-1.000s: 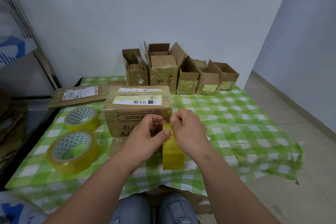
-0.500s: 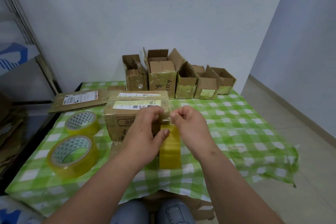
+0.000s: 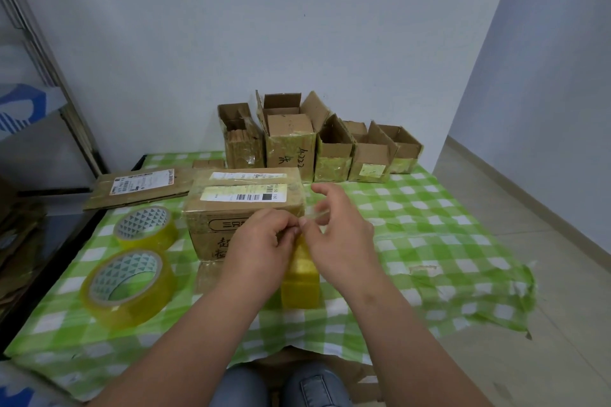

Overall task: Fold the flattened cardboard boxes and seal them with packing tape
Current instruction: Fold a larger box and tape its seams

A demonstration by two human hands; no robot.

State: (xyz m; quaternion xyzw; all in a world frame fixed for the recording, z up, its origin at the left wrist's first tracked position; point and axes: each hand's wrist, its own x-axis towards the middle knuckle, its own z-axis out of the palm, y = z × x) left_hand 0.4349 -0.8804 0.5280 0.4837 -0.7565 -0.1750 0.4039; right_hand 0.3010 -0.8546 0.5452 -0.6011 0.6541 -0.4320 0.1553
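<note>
Peeling the free end off a tape roll, centre of the frame.

Left hand (image 3: 261,248) gripping the upright yellow tape roll (image 3: 300,277) before the taped box (image 3: 244,205); right hand (image 3: 337,231) pinching the thin clear tape end (image 3: 314,213). Light, flimsy, sticky film, likely self-clinging: best held taut by its edges.

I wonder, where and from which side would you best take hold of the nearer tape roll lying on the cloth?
Probably from above. The nearer tape roll lies flat on the checked cloth, open core facing up, so a thumb can go into the core and fingers round the outer wall. Its right, hand-facing side looks easiest; the other flat roll lies apart behind it.
</note>
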